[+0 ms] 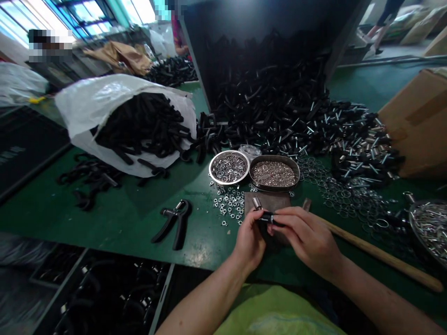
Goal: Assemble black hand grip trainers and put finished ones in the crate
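My left hand [250, 242] and my right hand [304, 237] meet over a small brown block [268, 202] near the table's front edge. Both are closed on one black handle part [266, 217] with a metal end; a small spring [257, 203] sticks up beside my left fingers. Just beyond stand a round steel dish of nuts [229, 166] and an oval dish of small metal pieces [274, 173]. Loose washers [232, 203] lie scattered in front of the dishes. A finished black hand gripper [175, 222] rests on the green table to the left.
A large heap of black handles with screws [296, 121] spills from a dark bin at the back. A white sack of black handles [136, 123] lies left. A wooden stick [380, 253], metal rings [344, 195] and a cardboard box [419, 125] are on the right.
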{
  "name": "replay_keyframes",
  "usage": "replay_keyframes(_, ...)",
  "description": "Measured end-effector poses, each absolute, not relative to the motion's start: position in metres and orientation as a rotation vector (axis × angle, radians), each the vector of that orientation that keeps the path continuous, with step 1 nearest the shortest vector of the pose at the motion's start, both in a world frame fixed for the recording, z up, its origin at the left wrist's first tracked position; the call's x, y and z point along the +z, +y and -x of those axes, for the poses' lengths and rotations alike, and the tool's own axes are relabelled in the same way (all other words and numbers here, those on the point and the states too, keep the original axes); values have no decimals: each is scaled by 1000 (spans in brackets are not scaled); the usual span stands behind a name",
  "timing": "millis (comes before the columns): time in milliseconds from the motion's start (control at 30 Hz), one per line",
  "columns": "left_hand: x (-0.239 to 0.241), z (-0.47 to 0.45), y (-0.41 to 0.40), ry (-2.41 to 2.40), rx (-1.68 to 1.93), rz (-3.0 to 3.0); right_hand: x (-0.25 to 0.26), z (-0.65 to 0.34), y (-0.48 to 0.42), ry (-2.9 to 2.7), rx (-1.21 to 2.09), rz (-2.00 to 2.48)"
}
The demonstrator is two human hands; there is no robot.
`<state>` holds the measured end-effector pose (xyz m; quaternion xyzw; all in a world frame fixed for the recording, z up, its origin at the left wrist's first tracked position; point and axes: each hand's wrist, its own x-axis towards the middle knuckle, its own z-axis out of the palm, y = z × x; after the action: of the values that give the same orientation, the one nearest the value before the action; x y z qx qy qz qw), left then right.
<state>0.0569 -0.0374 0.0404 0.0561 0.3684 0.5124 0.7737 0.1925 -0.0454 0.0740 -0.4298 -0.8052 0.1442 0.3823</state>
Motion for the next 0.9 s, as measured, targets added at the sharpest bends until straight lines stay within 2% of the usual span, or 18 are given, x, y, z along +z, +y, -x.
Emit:
replay_keyframes(200, 42, -60, -39, 828, 1223, -265, 67, -188, -36, -1978, 645, 1551)
replay_keyframes(267, 42, -59, -37, 828, 1223, -234, 67, -188, -35, -2012, 690, 1519)
replay_keyframes(400, 38, -55, -35, 849, 1307, -222, 60, -186, -37, -1986, 553, 1232)
replay_keyframes(567, 32, -48, -36, 917, 1278, -457, 57, -182, -35, -1845, 967, 1430)
replay_keyframes(700, 31, -45, -36, 953, 1298, -444, 57, -178, -33, -1942, 818, 1302)
replay_keyframes(800, 32, -42, -34, 951, 1258, -486, 56, -179, -32, -1851, 1033, 1423)
replay_keyframes(900, 34, -38, -31, 1001, 1270, -551, 55, -179, -33, -1808, 1009, 1366)
